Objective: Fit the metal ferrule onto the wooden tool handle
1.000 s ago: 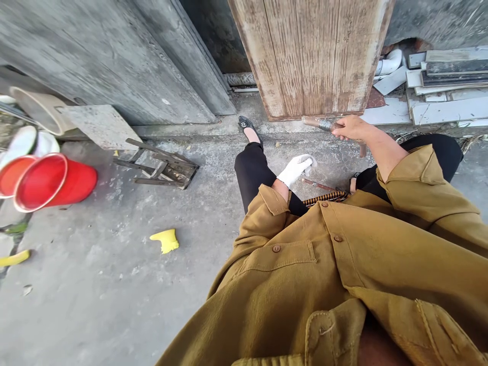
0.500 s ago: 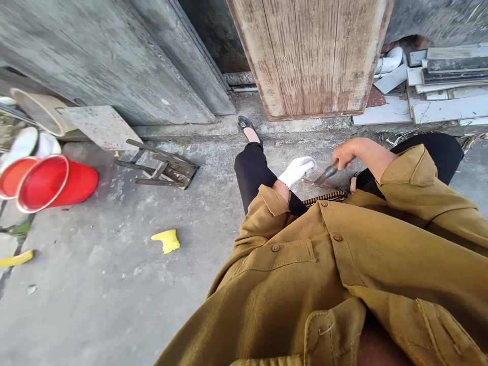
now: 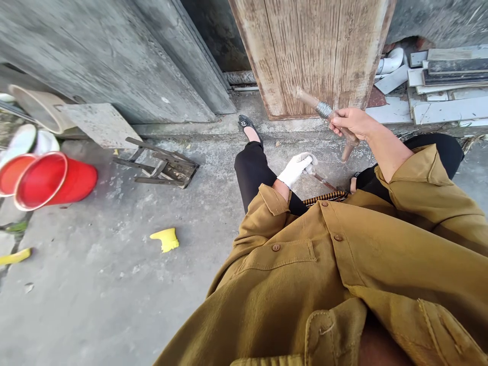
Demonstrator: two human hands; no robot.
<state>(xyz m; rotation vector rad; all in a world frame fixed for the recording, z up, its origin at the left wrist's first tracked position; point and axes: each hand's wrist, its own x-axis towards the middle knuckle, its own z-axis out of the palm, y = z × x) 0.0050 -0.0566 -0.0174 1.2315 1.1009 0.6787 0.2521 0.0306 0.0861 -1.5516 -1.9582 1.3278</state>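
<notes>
Okay — my right fingers (image 3: 338, 122) wrap the stick (image 3: 312, 101), probably stiff, light, best held beside the wire (image 3: 324, 110) — whether my left fingers (image 3: 305, 161) grasp anything, I can't tell.

The wire-bound, pale brown wooden tool (image 3: 324, 109) was tilted in my right fingers (image 3: 336, 129), its long end raised. The thin reddish-brown rod (image 3: 324, 182) slanted below, one end at my gloved left fingers (image 3: 306, 161).
</notes>
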